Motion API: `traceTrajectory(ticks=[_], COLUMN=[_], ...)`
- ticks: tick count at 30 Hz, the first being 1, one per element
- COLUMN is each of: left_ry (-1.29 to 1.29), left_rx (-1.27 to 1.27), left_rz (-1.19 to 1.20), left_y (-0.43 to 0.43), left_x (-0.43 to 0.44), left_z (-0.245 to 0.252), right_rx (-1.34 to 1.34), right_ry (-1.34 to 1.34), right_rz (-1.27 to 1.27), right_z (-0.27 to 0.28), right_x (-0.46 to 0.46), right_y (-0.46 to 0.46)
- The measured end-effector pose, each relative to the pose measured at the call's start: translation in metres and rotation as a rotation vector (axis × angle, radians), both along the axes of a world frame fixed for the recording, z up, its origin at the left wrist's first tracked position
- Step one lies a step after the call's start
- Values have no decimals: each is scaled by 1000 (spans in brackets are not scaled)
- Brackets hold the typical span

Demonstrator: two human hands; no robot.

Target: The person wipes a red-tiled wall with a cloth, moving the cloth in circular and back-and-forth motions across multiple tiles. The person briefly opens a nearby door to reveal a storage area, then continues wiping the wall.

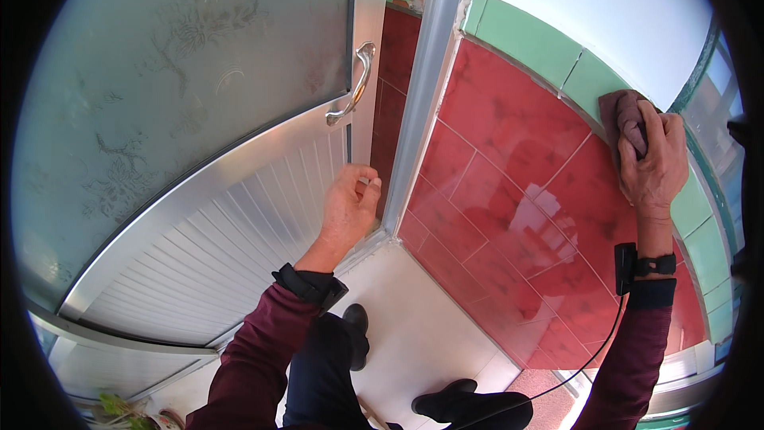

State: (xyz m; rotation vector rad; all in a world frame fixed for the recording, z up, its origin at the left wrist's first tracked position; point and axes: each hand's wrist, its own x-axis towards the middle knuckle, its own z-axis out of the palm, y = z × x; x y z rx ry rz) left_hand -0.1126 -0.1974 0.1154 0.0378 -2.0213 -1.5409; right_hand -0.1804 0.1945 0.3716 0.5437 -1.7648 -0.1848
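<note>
My right hand (655,161) presses a folded brown cloth (624,122) against the band of green tiles (603,80) on the wall, just above the red tiles (513,131). Near the edge of the aluminium door (239,221), below its curved metal handle (358,86), my left hand (355,197) hangs in the air with curled fingers; nothing shows in it. The fingertips are close together, but whether they touch is hard to tell. The door's upper part is a frosted glass panel (179,71) with a floral pattern.
The door stands ajar beside its metal frame (421,101). A green-framed window (710,89) is at the right. Below are the pale floor (412,310) and my dark shoes. A potted plant (122,409) stands at the lower left. A black cable (588,364) runs from my right wrist.
</note>
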Motion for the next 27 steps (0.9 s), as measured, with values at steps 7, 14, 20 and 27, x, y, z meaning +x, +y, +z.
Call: traceTrajectory(ticks=[7,14,20,27], left_ry=[374,206,168,125], left_rx=[-348,-610,-556,-504], left_rz=[330,291,265,209], left_y=[-31,-53,-60,-75], left_x=[-35,-58,-58,-25], left_z=[76,77,77,80], right_rx=[-10,-5,0,-13], right_ry=[3,14,6,9], right_rz=[19,34,30,41], right_z=[0,-1,-2,-3], right_x=[1,2,0,-1], right_y=[-2,-1,1,0])
